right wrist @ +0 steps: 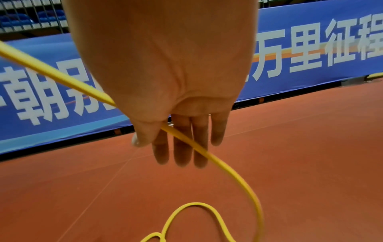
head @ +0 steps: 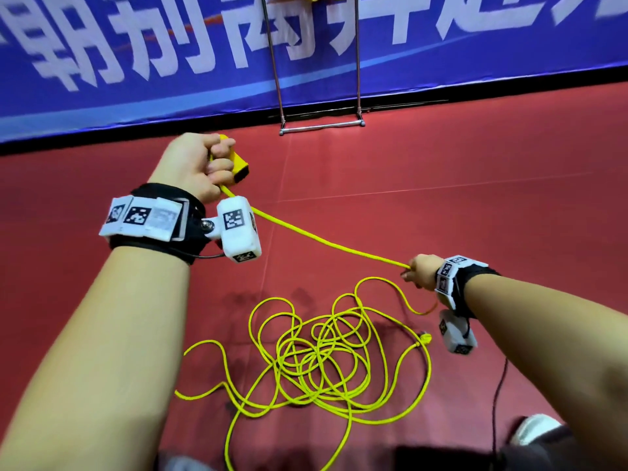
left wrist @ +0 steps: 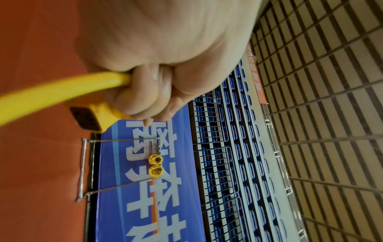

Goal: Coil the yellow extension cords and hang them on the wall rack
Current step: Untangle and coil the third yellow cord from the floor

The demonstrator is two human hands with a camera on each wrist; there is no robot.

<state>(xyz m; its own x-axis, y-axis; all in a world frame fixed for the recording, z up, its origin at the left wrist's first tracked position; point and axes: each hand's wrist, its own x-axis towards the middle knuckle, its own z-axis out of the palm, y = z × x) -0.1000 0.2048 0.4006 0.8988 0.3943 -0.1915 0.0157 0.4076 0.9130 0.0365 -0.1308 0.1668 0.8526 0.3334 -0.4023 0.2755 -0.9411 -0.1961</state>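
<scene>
My left hand [head: 204, 164] [left wrist: 155, 57] grips the yellow socket block [head: 239, 163] [left wrist: 89, 117] of a yellow extension cord [head: 323, 243] [left wrist: 62, 88] [right wrist: 51, 73]. From there the cord runs taut, down and to the right, to my right hand [head: 419, 270] [right wrist: 176, 81], passing between its thumb and extended fingers. The remaining cord lies as a loose tangled pile [head: 323, 362] on the red floor below both hands, with its plug [head: 424, 338] at the right edge. A metal rack [head: 321, 127] [left wrist: 82, 168] stands against the wall ahead. Two coiled yellow cords [left wrist: 155, 159] hang on it.
A blue banner [head: 136, 62] with white characters lines the wall behind the rack. A thin black cable [head: 498, 402] trails over the floor at the lower right, near a white shoe [head: 533, 426]. Blue stadium seats [left wrist: 228, 147] rise behind the banner.
</scene>
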